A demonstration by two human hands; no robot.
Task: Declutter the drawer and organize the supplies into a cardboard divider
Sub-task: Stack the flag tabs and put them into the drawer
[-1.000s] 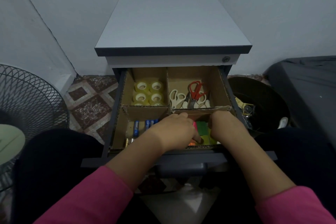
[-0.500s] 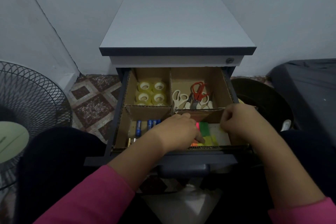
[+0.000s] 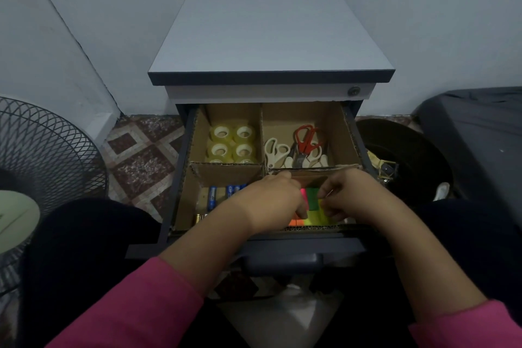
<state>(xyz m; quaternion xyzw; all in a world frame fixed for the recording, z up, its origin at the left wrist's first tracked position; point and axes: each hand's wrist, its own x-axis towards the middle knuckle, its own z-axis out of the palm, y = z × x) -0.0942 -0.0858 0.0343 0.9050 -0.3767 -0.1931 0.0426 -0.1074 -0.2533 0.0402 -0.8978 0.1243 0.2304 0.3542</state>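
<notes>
Sleeves: pink sleeves (image 3: 135, 308) cover both forearms at the bottom of the view, above dark-clothed knees.
Drawer: the open drawer (image 3: 282, 246) of a small cabinet sits between the knees, its dark front nearest the person.
Cardboard divider: the cardboard divider (image 3: 226, 171) fills the drawer and splits it into four compartments.
Left hand: the left hand (image 3: 271, 200) reaches into the near right compartment, fingers curled down onto the sticky notes (image 3: 312, 206); whether it grips them cannot be told.
Right hand: the right hand (image 3: 347, 198) is in the same compartment, fingers curled and pinching at the yellow-green edge of the notes.
Near left compartment: batteries (image 3: 223, 195) lie flat, blue and gold.
Far left compartment: clear tape rolls (image 3: 233, 143) stand packed together.
Far right compartment: scissors (image 3: 299, 150), one red-handled pair among white-handled ones.
Cabinet: pale grey top (image 3: 268, 34) with a dark edge, a lock (image 3: 353, 91) at the right.
Room: patterned floor tiles (image 3: 141, 155), a wire fan guard (image 3: 48, 150) left, a dark bin (image 3: 401, 161) right, pale walls behind.
</notes>
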